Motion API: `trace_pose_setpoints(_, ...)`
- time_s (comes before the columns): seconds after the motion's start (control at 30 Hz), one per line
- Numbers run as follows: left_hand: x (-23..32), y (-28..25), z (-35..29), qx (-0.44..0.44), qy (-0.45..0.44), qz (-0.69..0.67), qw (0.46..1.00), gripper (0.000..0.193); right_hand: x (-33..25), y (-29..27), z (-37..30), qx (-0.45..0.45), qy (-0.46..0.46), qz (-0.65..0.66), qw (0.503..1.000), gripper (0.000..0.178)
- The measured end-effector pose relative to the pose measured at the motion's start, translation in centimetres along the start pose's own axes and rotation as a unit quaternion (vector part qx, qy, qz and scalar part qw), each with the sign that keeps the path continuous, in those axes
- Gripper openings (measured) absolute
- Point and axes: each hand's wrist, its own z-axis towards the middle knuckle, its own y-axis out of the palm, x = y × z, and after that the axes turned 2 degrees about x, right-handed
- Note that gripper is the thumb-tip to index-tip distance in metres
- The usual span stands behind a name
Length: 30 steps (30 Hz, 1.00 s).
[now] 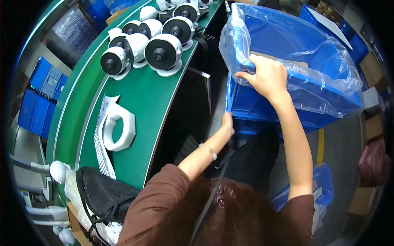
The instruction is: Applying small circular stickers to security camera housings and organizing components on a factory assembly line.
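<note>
A large blue plastic crate (266,100) stands in front of me to the right, lined with a clear plastic bag (324,92) that folds over its rim. My right hand (269,78) is closed over the near left part of that rim, thumb and fingers pressing on the bag-covered edge. Lower down, my left hand (227,124) is at the crate's near left side edge; its fingers are mostly hidden, so I cannot tell whether they grip it. Inside the crate, a strip of brown cardboard (303,63) shows just behind the rim.
On the green workbench (152,102) to the left stand several white round devices with black fronts (162,53). A white tape roll (127,127) lies nearer, then a black mesh bag (104,194). Brown boxes (363,201) line the right. A blue plastic bag (322,184) lies near my right elbow.
</note>
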Motion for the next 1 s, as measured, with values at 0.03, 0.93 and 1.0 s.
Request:
trace_pose_setpoints(0.03, -0.7, 0.2, -0.4, -0.012, -0.073, -0.074, 0.994, 0.062, 0.5, 0.2, -0.3, 0.000, -0.001, 0.001, 1.000, 0.040)
trace_pose_setpoints(0.93, 8.9, 2.9, 8.2, 0.173, 0.100, 0.037, 0.979, 0.057, -2.9, 3.3, 3.5, 0.072, 0.014, -0.006, 0.997, 0.040)
trace_pose_setpoints(1.0, 11.3, 4.5, 5.1, 0.185, 0.124, 0.147, 0.964, 0.050, -2.7, 2.1, 3.5, 0.013, 0.066, -0.013, 0.998, 0.041)
